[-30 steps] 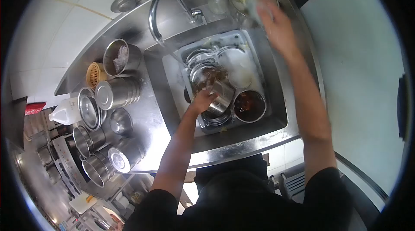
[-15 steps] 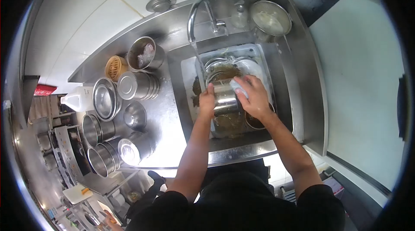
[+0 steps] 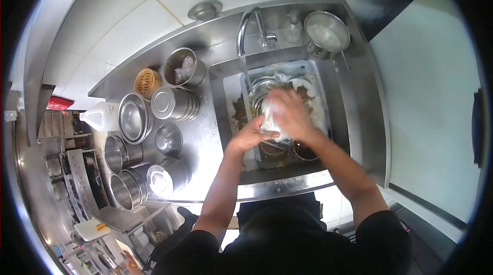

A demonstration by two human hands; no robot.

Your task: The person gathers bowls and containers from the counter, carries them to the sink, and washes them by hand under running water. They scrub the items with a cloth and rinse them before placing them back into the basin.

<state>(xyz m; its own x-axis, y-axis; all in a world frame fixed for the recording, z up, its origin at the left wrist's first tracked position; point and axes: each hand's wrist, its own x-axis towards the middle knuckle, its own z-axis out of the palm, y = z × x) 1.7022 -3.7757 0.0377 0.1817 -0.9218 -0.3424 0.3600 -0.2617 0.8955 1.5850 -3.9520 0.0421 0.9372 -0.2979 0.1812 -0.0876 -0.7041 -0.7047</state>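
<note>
Your left hand [image 3: 250, 135] closes fingers and thumb on a soapy vessel [image 3: 267, 114] over the tub [image 3: 299, 65] mid-sink. Your right hand [image 3: 291, 114], blurred, lies across it at 2 o'clock; I cannot tell how closed it is or what it holds. From there, the tap [image 3: 241, 43] stands at 11 o'clock, stacked canisters [image 3: 174, 104] at 9.

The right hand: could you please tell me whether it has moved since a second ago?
Yes: against the faucet, the right hand has moved left and nearer the person, from the back-right pot to over the sink.
</note>
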